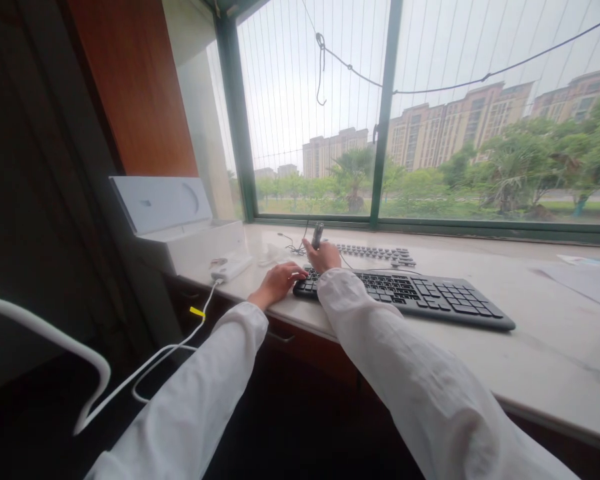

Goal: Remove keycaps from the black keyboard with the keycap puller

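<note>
A black keyboard (430,297) lies on the white marble counter, with its left end under my hands. My left hand (279,283) rests at the keyboard's left end, its fingers bent and touching the keys there; whether it pinches anything is too small to tell. Over the left part of the keyboard, my right hand (325,257) is wrapped round a dark cylindrical tool (318,235) that stands upright. The tool's lower end is hidden by the hand. Behind the keyboard, several loose dark keycaps (375,253) lie in rows.
An open white box (200,243) stands at the counter's left, near a white power strip (231,267) with a cable. A thin black cable (294,248) lies behind my hands. Papers (580,283) lie at the right. The counter's front edge runs below the keyboard; a window stands behind.
</note>
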Motion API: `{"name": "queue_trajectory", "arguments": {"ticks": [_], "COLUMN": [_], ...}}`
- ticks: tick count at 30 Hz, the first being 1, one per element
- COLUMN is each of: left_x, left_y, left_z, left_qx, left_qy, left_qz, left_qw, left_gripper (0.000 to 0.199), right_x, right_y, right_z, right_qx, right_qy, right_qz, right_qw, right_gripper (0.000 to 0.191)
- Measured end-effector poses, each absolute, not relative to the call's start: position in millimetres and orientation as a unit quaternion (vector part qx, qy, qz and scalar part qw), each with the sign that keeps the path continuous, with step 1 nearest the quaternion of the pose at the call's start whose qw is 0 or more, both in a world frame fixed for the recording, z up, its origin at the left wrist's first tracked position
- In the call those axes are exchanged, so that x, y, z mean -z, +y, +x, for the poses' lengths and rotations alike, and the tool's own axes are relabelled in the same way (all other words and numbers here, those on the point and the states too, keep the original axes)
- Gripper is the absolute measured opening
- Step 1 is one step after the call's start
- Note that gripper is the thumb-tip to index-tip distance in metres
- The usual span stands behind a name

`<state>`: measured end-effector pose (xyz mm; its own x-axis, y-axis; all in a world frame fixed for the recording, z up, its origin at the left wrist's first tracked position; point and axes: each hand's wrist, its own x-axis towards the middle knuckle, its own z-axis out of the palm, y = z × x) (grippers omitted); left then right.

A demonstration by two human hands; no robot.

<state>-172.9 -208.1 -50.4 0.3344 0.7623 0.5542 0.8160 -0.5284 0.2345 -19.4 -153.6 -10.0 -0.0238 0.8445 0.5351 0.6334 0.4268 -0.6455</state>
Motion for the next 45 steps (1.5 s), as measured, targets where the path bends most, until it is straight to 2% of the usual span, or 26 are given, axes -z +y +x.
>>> {"name": "queue_trajectory", "arguments": {"ticks": [5, 12, 24, 35, 40, 45], "left_x": [51.0, 51.0, 50.0, 58.6, 56.0, 55.0], "left_y": [-208.0, -209.5, -209.5, -195.1, -196.4, -195.5], "left_z": [-174.2, -173.2, -173.0, -181.1, -183.6, -185.3], "left_qx": [0.330, 0.325, 0.308, 0.343, 0.340, 0.336], "left_qy": [-0.501, -0.520, -0.548, -0.496, -0.469, -0.483], "left_qz": [-0.798, -0.787, -0.775, -0.797, -0.815, -0.809], "left_qw": [0.056, 0.063, 0.068, 0.017, -0.008, -0.017], "left_gripper": [0.019, 0.021, 0.026, 0.017, 0.017, 0.022], "right_x": [6.1, 7.2, 5.3, 13.7, 17.9, 23.2], "right_y": [-162.3, -169.2, -171.9, -158.4, -159.0, -158.2], "right_z": [-17.5, -18.8, -21.6, -22.5, -20.8, -22.1], "right_qx": [-0.055, -0.018, -0.090, -0.034, -0.012, -0.049], "right_qy": [-0.735, -0.728, -0.757, -0.813, -0.813, -0.802], "right_qz": [-0.548, -0.575, -0.534, -0.468, -0.462, -0.484], "right_qw": [0.396, 0.373, 0.365, 0.344, 0.354, 0.346], "right_gripper": [0.051, 0.045, 0.053, 0.028, 0.025, 0.028]}}
